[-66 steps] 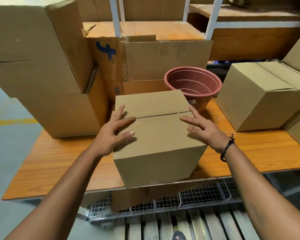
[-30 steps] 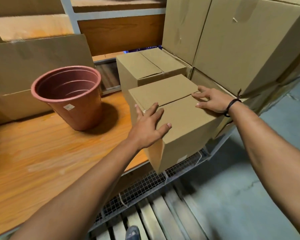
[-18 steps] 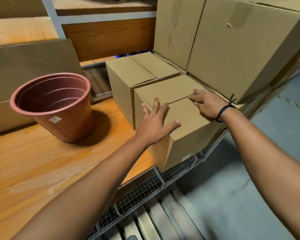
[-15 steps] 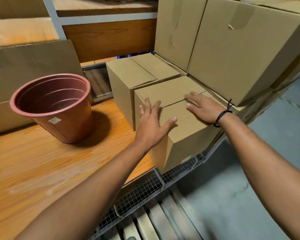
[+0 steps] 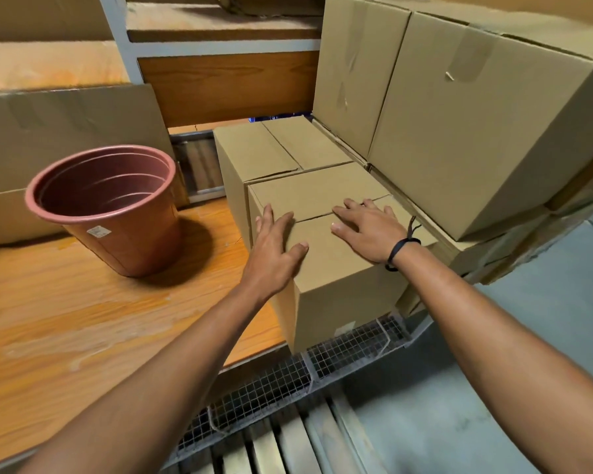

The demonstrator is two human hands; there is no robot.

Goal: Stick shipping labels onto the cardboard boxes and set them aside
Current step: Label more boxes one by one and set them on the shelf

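Note:
A small closed cardboard box [image 5: 336, 289] stands at the right front corner of the wooden table [image 5: 83, 319], up against a second like box [image 5: 267, 152] behind it. My left hand [image 5: 274, 248] lies flat on the box's top left edge, fingers straight, thumb over the near flap. My right hand [image 5: 367, 227] rests palm down on the top near the flap seam, fingers spread. No shipping label shows on any visible face.
A reddish-brown plastic pot [image 5: 110, 206] stands on the table left of the boxes. Large cardboard cartons [image 5: 459, 107] are stacked to the right. A flattened carton [image 5: 65, 131] leans at the back left before a shelf. Wire mesh [image 5: 288, 384] runs under the table edge.
The box went from the table's middle to the right corner beside the other small box. In the last half second both hands slid a little on its top; the box stayed put.

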